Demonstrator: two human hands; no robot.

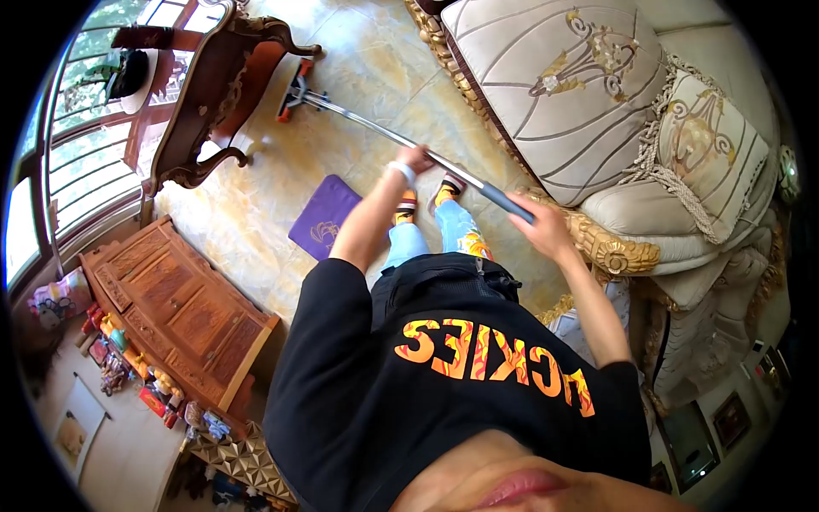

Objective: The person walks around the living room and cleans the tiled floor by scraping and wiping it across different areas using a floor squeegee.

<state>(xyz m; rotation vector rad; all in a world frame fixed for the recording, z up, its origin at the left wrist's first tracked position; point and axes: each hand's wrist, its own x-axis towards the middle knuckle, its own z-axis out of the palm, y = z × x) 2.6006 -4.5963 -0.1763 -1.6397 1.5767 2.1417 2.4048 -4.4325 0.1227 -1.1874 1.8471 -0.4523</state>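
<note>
A mop with a silver pole (367, 125) and a blue-grey grip (503, 200) slants across the middle of the view. My left hand (415, 160), with a white band at the wrist, is closed round the pole partway down. Closer to me, my right hand (543, 224) wraps round the end of the grip. The mop head (295, 92), with orange parts at its ends, is on the marbled tile floor (375, 43) beside the legs of a carved dark wood table (200, 102). Its underside is hidden.
A purple square mat (325, 217) lies on the floor left of my feet. A cream sofa (554, 77) with gilded trim stands at the right. At the left are a carved wooden cabinet (183, 307), several figurines behind it, and barred windows (90, 111).
</note>
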